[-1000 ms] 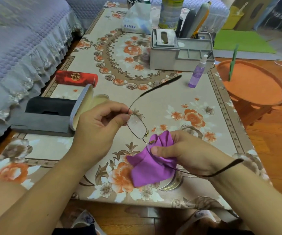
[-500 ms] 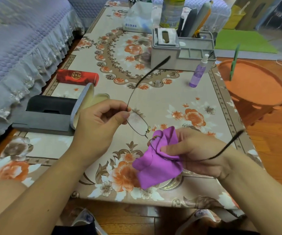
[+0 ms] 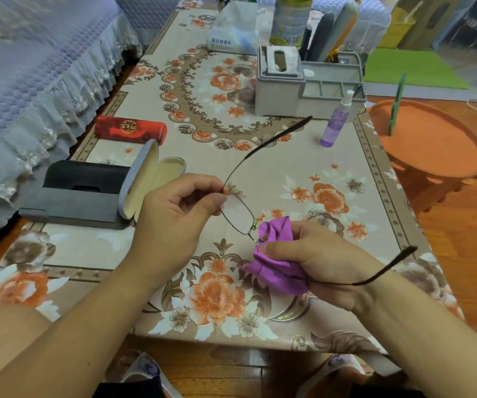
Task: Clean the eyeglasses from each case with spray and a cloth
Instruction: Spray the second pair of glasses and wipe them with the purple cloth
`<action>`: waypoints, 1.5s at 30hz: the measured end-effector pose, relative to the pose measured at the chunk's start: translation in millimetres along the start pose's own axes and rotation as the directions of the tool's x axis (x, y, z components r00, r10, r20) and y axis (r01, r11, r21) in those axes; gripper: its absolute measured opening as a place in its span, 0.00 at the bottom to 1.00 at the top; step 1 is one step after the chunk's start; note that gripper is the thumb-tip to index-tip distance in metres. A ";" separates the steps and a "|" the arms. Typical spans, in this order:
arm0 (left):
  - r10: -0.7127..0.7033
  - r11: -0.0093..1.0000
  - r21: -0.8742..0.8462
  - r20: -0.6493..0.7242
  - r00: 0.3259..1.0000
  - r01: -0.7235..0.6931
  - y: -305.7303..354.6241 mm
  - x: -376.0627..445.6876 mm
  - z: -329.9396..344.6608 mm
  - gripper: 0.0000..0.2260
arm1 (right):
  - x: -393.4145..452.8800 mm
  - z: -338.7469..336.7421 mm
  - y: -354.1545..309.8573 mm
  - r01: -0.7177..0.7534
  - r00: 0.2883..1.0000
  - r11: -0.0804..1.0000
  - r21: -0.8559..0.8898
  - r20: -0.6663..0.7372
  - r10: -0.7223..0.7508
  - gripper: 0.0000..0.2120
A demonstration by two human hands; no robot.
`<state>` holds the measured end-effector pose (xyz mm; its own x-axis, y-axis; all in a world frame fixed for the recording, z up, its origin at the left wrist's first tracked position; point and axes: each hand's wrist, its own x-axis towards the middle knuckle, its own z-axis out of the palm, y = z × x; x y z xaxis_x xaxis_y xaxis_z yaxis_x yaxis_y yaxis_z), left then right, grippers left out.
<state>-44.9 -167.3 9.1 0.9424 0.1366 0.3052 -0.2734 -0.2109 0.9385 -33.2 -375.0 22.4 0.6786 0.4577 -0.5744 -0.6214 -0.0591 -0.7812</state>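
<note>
— Eyeglasses point(image 3: 238, 215): where are they, and what is around them?
— Above the near middle of a long table point(image 3: 274, 173) under a floral cover. A sofa with a lilac frilled cover point(image 3: 39, 76) runs along the table's left edge; an orange stool point(image 3: 429, 147) stands on wood floor off its right edge.
— How many of each thing?
— Three cases near the left edge: a black one point(image 3: 85, 179), an open grey one point(image 3: 145, 182) just beside it, a shut red one point(image 3: 129, 130) farther back. One grey organiser point(image 3: 303, 90) toward the far right, one purple spray bottle point(image 3: 336, 122) upright before it, one tissue pack point(image 3: 233, 33) at the far end. One pair of glasses, one cloth point(image 3: 274, 254).
— The hands?
— Left hand point(image 3: 174, 222) pinches the frame's outer corner by the hinge, the bare lens showing. Right hand point(image 3: 320, 262) grasps the purple cloth, bunched round the other lens. Both temples are unfolded, one pointing toward the organiser, one crossing the right wrist.
</note>
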 end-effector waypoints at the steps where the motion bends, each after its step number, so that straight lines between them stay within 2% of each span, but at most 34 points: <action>1: 0.000 1.000 0.006 0.000 1.000 0.000 -0.4 -1.2 1.5 0.11 | -1.0 1.5 0.1 -0.004 1.000 1.000 0.027 0.014 0.003 0.06; 4: -0.013 1.000 0.006 0.006 1.000 0.013 -0.9 -4.2 5.9 0.11 | -2.5 2.5 1.1 -0.015 0.999 0.999 0.029 0.041 0.014 0.09; 7: -0.022 1.000 -0.004 -0.003 1.000 0.022 -0.6 -3.7 6.2 0.10 | -0.2 -0.6 -0.8 -0.017 1.000 0.999 0.035 -0.022 0.017 0.04; 10: -0.017 1.000 -0.006 -0.016 1.000 0.017 1.0 -2.7 5.0 0.09 | 0.7 -4.3 -2.3 -0.016 0.997 0.995 0.097 -0.079 0.024 0.05; 13: -0.015 1.000 -0.006 -0.022 1.000 0.015 1.8 -2.3 4.2 0.10 | 2.2 -3.8 -0.5 -0.015 0.998 0.992 0.127 -0.058 0.023 0.08; 17: -0.022 1.000 -0.005 -0.010 1.000 0.022 0.3 -2.9 3.4 0.10 | 2.0 2.9 0.7 -0.006 1.000 0.996 0.093 0.030 0.003 0.06; 23: -0.028 1.000 -0.010 -0.015 0.999 0.028 1.9 -0.4 1.1 0.11 | 0.7 -1.1 -3.4 -0.013 1.000 0.989 0.146 0.003 0.013 0.07; 27: -0.036 0.999 -0.015 -0.015 0.999 0.036 2.5 0.7 -0.3 0.11 | 2.0 -3.3 -3.0 0.043 0.997 0.995 0.091 -0.065 -0.037 0.08; 30: -0.037 0.999 -0.024 -0.011 0.999 0.036 2.9 -0.4 -0.1 0.11 | 1.2 0.5 -2.3 0.045 0.999 0.996 0.082 0.000 -0.046 0.06; 33: -0.027 0.999 -0.019 0.005 1.000 0.027 4.4 -1.6 1.3 0.12 | 1.8 1.4 0.0 0.038 0.996 0.997 0.067 0.079 -0.043 0.08; 39: -0.057 0.998 -0.038 -0.022 0.998 0.056 3.1 1.0 -2.4 0.11 | 3.3 0.9 -2.0 0.000 1.000 0.989 0.148 0.018 -0.003 0.03; 42: -0.057 0.998 -0.038 -0.028 0.998 0.056 3.0 1.8 -3.0 0.11 | 7.3 -1.5 1.7 0.020 0.999 0.992 0.123 -0.052 -0.014 0.05; 45: -0.063 0.997 -0.041 -0.032 0.997 0.062 1.7 2.1 -3.2 0.11 | 6.7 1.0 4.5 0.015 0.999 0.987 0.158 0.039 -0.021 0.06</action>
<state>-44.0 -164.2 11.9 0.9511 0.1809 0.2504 -0.2223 -0.1618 0.9615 -31.9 -371.3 15.3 0.6756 0.4932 -0.5479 -0.6655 0.0881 -0.7412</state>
